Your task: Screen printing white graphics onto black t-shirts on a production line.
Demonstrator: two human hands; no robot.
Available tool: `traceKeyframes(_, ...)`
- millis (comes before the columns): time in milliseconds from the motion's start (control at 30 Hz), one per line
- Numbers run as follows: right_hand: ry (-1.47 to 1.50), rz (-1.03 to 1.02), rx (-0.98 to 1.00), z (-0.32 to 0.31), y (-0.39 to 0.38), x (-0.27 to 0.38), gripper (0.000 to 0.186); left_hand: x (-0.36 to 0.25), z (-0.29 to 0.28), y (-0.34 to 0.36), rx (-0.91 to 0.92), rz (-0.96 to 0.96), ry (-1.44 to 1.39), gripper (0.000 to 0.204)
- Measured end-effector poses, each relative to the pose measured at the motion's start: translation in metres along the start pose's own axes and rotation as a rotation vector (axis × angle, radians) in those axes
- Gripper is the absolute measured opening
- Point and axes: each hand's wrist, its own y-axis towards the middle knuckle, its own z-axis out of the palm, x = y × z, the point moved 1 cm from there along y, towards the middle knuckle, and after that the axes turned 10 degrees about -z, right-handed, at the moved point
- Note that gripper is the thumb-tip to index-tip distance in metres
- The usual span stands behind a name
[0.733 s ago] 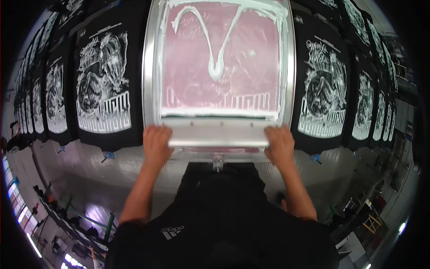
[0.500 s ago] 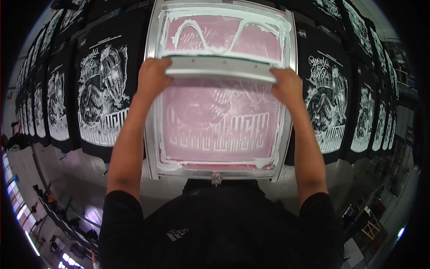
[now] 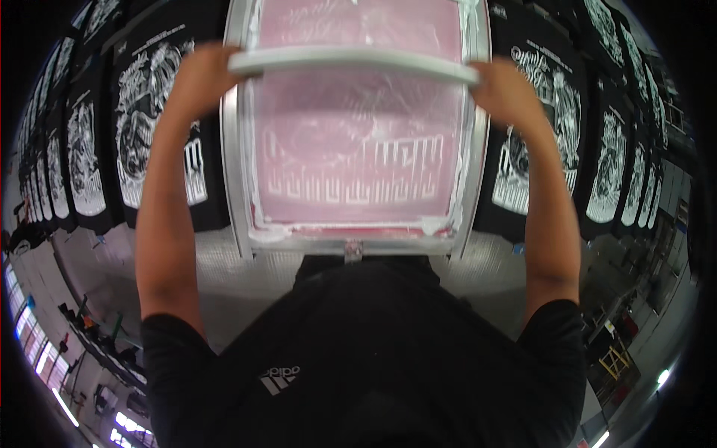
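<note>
A long pale squeegee (image 3: pixel 351 58) spans the far part of a pink screen-printing screen (image 3: pixel 328 168). My left hand (image 3: pixel 203 78) is closed round its left end, and my right hand (image 3: pixel 506 88) grips the right end. The squeegee seems raised above the mesh, and motion blurs both hands. White ink is smeared along the inner borders of the screen's metal frame (image 3: pixel 233 164). Through the mesh a pattern of pale lines and an illustration show faintly. Most of the ink at the far end lies outside the picture.
Black shirts with white prints lie in a row on the left (image 3: pixel 153 119) and on the right (image 3: pixel 549 123), close beside the frame. A small metal clamp (image 3: pixel 353 250) sits at the frame's near edge, just before my body. A yellow stand (image 3: pixel 614 364) is on the floor at lower right.
The squeegee has come up off the mesh toward me, looking larger, with both hands still on it and spread wider. The screen and shirts appear shifted upward in the view.
</note>
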Motion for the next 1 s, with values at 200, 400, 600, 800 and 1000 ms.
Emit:
traceKeyframes(200, 0.177, -0.015, 0.082, 0.07, -0.208, 0.105, 0.037, -0.041, 0.053, -0.249, 0.064, 0.069, -0.156, 0.029)
traceKeyframes(400, 0.234, 0.046, 0.227, 0.095, -0.217, 0.11, 0.043, -0.039, 0.082, -0.267, 0.057, -0.007, -0.198, 0.034)
traceKeyframes(600, 0.131, -0.045, -0.071, 0.126, -0.239, 0.118, 0.054, -0.038, 0.111, -0.293, -0.092, 0.017, -0.111, 0.044)
traceKeyframes(800, 0.004, -0.075, -0.201, 0.097, -0.074, 0.031, 0.047, -0.009, 0.097, -0.094, -0.297, 0.101, -0.114, 0.035)
traceKeyframes(1000, -0.129, -0.005, -0.14, 0.049, 0.091, -0.046, 0.046, 0.026, 0.063, 0.092, -0.383, 0.102, 0.045, 0.036)
